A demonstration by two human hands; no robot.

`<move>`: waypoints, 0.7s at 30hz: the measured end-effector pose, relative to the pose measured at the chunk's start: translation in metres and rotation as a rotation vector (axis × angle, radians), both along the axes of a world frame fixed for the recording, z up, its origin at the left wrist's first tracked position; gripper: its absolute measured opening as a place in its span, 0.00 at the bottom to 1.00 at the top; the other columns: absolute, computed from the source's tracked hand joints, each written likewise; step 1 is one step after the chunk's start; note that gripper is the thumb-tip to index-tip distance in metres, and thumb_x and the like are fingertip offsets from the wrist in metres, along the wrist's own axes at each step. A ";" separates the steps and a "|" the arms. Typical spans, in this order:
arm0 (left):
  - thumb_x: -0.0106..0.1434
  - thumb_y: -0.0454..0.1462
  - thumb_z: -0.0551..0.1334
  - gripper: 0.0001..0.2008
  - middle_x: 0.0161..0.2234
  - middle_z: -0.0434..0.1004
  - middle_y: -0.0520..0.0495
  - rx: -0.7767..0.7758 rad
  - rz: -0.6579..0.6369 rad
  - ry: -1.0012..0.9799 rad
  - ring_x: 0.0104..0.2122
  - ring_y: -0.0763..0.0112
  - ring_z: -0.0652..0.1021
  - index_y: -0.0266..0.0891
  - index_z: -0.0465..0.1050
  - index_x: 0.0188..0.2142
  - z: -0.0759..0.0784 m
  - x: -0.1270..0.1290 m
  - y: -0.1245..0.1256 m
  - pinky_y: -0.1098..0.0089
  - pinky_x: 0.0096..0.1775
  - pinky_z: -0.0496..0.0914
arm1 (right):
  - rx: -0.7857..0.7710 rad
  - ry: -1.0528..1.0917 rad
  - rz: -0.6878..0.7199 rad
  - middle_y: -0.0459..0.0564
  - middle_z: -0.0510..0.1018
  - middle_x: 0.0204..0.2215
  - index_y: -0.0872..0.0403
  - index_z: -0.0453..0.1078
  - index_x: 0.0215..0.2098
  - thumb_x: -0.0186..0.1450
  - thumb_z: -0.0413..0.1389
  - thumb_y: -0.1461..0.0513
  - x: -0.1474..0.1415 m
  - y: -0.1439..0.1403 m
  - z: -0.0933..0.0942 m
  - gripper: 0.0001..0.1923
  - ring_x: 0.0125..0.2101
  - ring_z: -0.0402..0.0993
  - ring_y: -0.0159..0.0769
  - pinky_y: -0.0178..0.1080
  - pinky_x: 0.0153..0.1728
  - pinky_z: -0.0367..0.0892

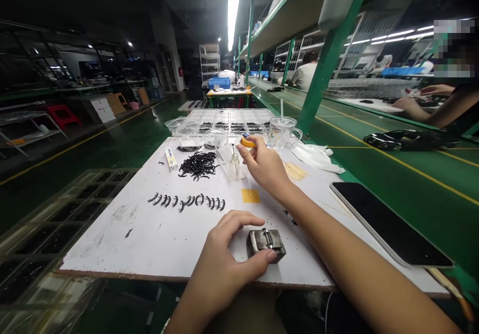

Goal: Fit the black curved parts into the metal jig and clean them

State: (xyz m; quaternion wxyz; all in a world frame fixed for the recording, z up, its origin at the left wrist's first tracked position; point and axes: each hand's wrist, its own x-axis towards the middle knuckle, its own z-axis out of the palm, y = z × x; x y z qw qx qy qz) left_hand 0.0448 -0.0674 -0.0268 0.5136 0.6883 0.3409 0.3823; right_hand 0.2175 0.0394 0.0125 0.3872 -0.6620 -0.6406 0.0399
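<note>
My left hand point(232, 249) curls around a small dark metal block point(255, 242), thumb against its near edge and index finger by its far side. A thin curved black piece point(268, 237) lies on top of the block. Farther out, my right hand point(264, 162) closes on an orange-and-blue handled tool point(247, 142); its exact kind is hidden by the fingers. Just left of those fingers stands a small clear glass bottle point(234, 164) on a clear plastic holder point(224, 162). Nearer me lies a yellow square point(250, 195).
A pile of black curved pieces point(198, 165) and a row of similar pieces point(187, 201) lie left on the white board point(149, 244). Wooden sticks point(295, 170), a glass mug point(281, 133), white tissue point(316, 157) and a phone point(389, 221) are right. A co-worker's arm point(430, 107) shows far right.
</note>
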 end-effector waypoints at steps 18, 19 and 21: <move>0.67 0.46 0.65 0.15 0.56 0.72 0.48 0.279 0.246 0.300 0.59 0.61 0.69 0.47 0.75 0.51 0.028 -0.095 0.046 0.66 0.61 0.61 | 0.189 -0.123 -0.100 0.56 0.83 0.33 0.58 0.62 0.61 0.73 0.44 0.47 0.005 -0.009 0.007 0.28 0.29 0.77 0.48 0.42 0.30 0.60; 0.67 0.48 0.64 0.18 0.59 0.70 0.47 0.247 0.277 0.436 0.61 0.59 0.68 0.48 0.73 0.54 0.032 -0.116 0.057 0.65 0.60 0.61 | 0.213 -0.136 -0.100 0.56 0.82 0.32 0.59 0.63 0.61 0.73 0.44 0.47 0.005 -0.010 0.009 0.29 0.28 0.76 0.47 0.42 0.29 0.60; 0.67 0.53 0.62 0.23 0.62 0.67 0.46 0.166 0.272 0.658 0.61 0.55 0.68 0.48 0.70 0.57 0.039 -0.154 0.078 0.63 0.58 0.64 | 0.248 -0.148 -0.094 0.55 0.82 0.31 0.59 0.63 0.61 0.73 0.43 0.48 0.005 -0.012 0.011 0.28 0.27 0.75 0.47 0.43 0.29 0.60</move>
